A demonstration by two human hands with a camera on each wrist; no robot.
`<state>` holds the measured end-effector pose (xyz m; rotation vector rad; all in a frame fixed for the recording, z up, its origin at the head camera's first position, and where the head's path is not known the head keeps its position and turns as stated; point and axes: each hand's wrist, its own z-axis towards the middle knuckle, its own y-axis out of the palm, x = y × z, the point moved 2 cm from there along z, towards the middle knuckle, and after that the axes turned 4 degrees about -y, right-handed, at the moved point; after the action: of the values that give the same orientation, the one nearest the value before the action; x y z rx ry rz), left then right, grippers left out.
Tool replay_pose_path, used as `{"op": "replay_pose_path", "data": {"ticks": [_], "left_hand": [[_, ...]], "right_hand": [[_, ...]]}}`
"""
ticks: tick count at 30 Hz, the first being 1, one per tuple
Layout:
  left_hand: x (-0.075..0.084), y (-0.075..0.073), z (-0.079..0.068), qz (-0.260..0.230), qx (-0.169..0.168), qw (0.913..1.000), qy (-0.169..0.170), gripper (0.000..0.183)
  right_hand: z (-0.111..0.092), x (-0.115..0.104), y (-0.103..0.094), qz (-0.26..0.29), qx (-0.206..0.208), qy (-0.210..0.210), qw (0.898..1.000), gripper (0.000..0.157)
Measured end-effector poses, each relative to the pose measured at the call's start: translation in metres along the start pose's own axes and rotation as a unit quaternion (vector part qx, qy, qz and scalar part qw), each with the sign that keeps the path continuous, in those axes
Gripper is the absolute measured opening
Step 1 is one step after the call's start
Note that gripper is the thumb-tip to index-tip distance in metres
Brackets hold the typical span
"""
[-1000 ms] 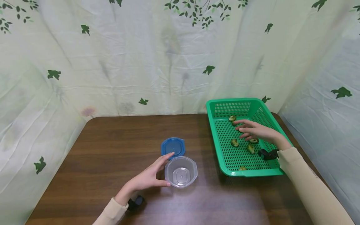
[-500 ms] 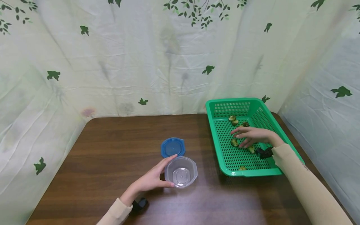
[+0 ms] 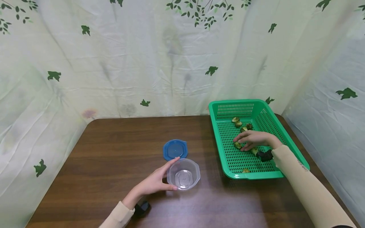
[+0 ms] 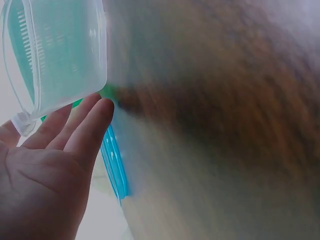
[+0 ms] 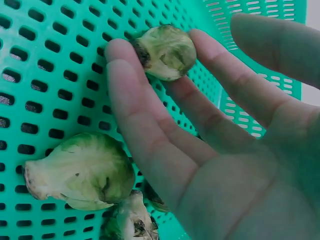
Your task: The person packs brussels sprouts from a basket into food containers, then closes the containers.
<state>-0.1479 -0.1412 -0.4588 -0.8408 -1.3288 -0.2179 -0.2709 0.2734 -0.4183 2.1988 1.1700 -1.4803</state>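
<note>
My left hand [image 3: 154,182] holds the side of a clear plastic container [image 3: 183,174], thumb at its near rim and forefinger at its far rim. In the left wrist view, the other fingers lie along the container wall [image 4: 70,60]. My right hand [image 3: 255,139] is down inside a green plastic basket [image 3: 228,172]. Its fingers spread loosely around a Brussels sprout [image 3: 237,145]. The right wrist view shows fingertips right at this sprout [image 5: 172,52], while the thumb stands apart from it. A larger sprout [image 5: 87,172] lies below the hand.
A blue lid [image 3: 175,148] lies on the brown wooden table [image 3: 122,142] just behind the container. More sprouts [image 3: 236,120] sit at the back of the basket, and one [image 3: 246,170] is near its front wall. A leaf-patterned curtain [image 3: 128,63] hangs behind the table.
My right hand has moved left and toward me in the basket, lowering to a sprout with its fingers curving more. My left hand has shifted slightly right, closer around the container.
</note>
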Motion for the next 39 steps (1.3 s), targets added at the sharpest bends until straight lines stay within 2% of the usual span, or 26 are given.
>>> {"op": "replay_pose_path", "data": {"ticks": [10,17,28,39], "left_hand": [[0.0,0.0,0.0,0.005,-0.009,0.9999,-0.003,0.098],[-0.004,0.001,-0.001,0.024,-0.003,0.9995,-0.019,0.1],[-0.001,0.0,0.0,0.021,-0.008,0.9996,-0.019,0.1],[-0.004,0.001,0.0,-0.001,-0.016,0.9997,-0.017,0.098]], "right_hand": [[0.001,-0.002,-0.006,-0.009,0.039,-0.045,0.998,0.038],[-0.004,-0.012,-0.009,-0.021,0.07,-0.07,0.995,0.033],[-0.009,-0.018,-0.007,-0.019,0.079,-0.101,0.991,0.03],[-0.013,-0.034,0.007,0.001,0.084,-0.144,0.986,0.033]]}}
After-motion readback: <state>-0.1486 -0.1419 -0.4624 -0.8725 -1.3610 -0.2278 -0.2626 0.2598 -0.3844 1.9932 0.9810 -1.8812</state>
